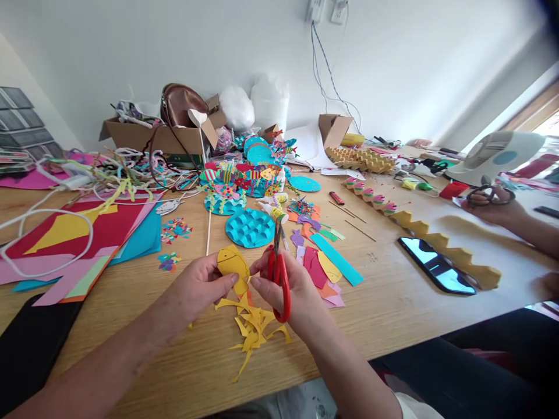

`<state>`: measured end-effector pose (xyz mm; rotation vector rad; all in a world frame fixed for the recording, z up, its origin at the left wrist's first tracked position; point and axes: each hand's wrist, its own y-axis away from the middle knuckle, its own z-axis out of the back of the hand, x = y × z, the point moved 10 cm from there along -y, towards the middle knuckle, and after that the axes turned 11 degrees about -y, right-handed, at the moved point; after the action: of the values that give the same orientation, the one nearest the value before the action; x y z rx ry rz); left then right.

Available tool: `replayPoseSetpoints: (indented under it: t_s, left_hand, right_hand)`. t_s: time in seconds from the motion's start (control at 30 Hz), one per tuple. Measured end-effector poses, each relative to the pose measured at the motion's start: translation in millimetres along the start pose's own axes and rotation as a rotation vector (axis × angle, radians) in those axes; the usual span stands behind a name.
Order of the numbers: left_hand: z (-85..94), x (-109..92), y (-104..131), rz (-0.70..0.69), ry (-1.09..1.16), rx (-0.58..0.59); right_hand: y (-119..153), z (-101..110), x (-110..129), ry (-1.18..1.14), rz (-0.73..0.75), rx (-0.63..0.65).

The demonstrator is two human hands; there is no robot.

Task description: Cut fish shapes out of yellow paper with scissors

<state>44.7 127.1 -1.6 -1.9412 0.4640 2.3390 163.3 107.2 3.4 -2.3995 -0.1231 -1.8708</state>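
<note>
Between thumb and fingers, my left hand [209,285] pinches a yellow paper fish [231,262] with dark drawn lines. My right hand [292,282] is closed around red-handled scissors [280,279], their blades pointing up and away from me. The right fingertips reach close to the fish's right edge; whether they touch it I cannot tell. Yellow paper scraps [253,326] lie in a loose pile on the table below both hands. Just beyond the hands rests a round blue piece with curled paper strips [250,227].
Paper cutouts and a teal strip [337,259] lie right of my hands, near a phone [437,265] and a long egg-carton strip [454,250]. Coloured sheets [100,233] are on the left. Decorated paper fish [227,174] stand behind. A co-worker's hand [498,203] holds dark scissors at right.
</note>
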Motion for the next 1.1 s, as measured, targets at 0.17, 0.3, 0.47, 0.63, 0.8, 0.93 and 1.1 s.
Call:
replayPoseSetpoints:
  t_s: [0.17, 0.3, 0.47, 0.63, 0.8, 0.93, 1.1]
  left_hand:
    - [2.4, 6.0, -4.1, -0.015, -0.051, 0.017]
    - [5.7, 11.1, -7.0, -0.073, -0.022, -0.008]
    - [17.2, 22.6, -7.8, -0.045, 0.039, -0.141]
    - [32.1, 20.5, -6.6, -0.054, 0.198, -0.233]
    - [37.8, 13.1, -3.2, -0.076, 0.284, -0.223]
    - [34.2, 12.1, -2.0, -0.065, 0.299, -0.17]
    - [28.6, 14.0, -0.8, -0.017, 0.352, -0.143]
  right_hand:
    - [-15.0, -4.1, -3.0, 0.129, -0.002, 0.014]
    - [-22.7, -6.1, -9.0, 0.145, 0.014, 0.01]
    - [-22.4, -10.8, -16.9, 0.125, -0.001, 0.011]
    - [-8.3, -20.0, -26.0, 0.24, -0.102, 0.108]
    - [8.9, -21.9, -45.5, 0.278, -0.254, 0.168]
    - [17.4, -27.3, -50.3, 0.226, -0.306, 0.228]
    - [17.7, -31.5, -47.8, 0.201, -0.303, 0.229]
